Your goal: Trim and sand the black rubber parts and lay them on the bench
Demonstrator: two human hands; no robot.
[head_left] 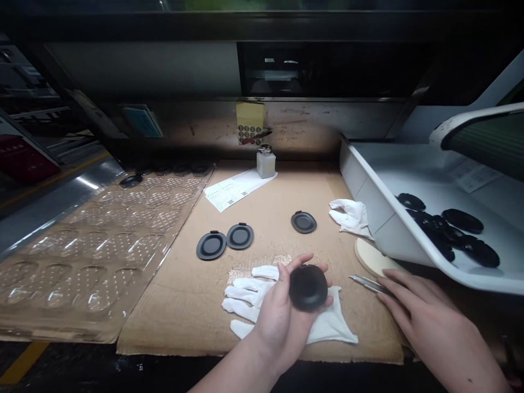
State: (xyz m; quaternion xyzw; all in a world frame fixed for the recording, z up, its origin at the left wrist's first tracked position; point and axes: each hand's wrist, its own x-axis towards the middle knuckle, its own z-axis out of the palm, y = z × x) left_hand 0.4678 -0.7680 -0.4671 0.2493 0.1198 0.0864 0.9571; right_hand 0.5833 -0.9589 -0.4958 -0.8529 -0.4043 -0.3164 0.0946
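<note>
My left hand (274, 325) is palm up, its fingers curled round a dark oval plastic cap (308, 289). Beneath that hand a white glove (333, 322) lies flat on the cardboard. At the right edge of the board, the fingers of my right hand (434, 314) pinch a slim silver craft knife (368, 283) with its tip pointing left. Right behind the knife sits a round cream pad (370, 255). Farther back lie three similar dark caps: a touching pair, the left cap (211, 245) and its neighbour (239, 236), and a lone one (304, 222).
A clear moulded tray (82, 240) spans the left, several dark caps along its far edge. On the right, a white bin (434, 256) holds several black parts. A crumpled glove (351, 215) lies beside it. At the back, a pump bottle (266, 162) stands on a paper sheet (229, 192).
</note>
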